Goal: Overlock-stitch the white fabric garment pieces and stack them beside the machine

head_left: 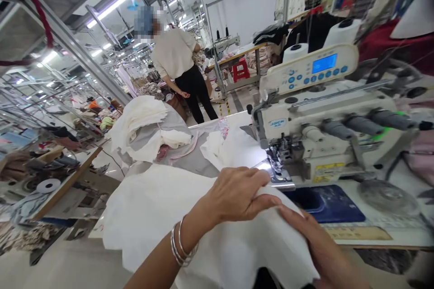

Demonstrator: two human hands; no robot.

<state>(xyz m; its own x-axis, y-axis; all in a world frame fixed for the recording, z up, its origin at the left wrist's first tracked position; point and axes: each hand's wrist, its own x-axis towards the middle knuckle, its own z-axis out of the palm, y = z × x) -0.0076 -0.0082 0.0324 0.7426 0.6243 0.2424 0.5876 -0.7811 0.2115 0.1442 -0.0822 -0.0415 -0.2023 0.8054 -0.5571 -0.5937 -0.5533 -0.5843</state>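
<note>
A large piece of white fabric spreads over the table's near side and hangs down in front of me. My left hand, with silver bangles at its wrist, pinches the cloth's edge between thumb and fingers. Close beside it, my right hand holds the same edge, thumb on top and its other fingers hidden. Both hands are just in front of the presser foot of a white overlock sewing machine. Another white cloth piece lies just left of the lit needle area.
A heap of white cut pieces sits at the table's far left. A dark blue tray is set into the machine bed. Thread cones stand behind the machine. Beyond the table, a person stands facing away near a red stool.
</note>
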